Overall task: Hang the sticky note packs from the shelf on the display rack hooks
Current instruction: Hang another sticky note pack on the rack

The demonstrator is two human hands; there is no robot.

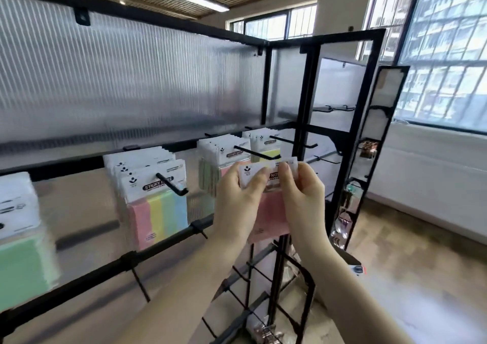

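I hold a pink sticky note pack (268, 212) upright in front of the display rack. My left hand (237, 198) and my right hand (303, 193) both pinch its white header card, thumbs on the front. The pack's top edge sits just below the tip of a black hook (257, 152) that carries several packs (224, 154). To the left, another hook (171, 184) holds several pastel striped packs (158, 206). Further right, a third hook (292, 141) bears more packs (263, 143). A green pack stack (23, 251) hangs at the far left.
The rack has black rails (105, 267) and a ribbed translucent back panel (131, 80). A side panel at right carries bare hooks (334, 109). A narrow black stand (369, 159) with small items is to the right. A wire rack (263, 291) is below my hands.
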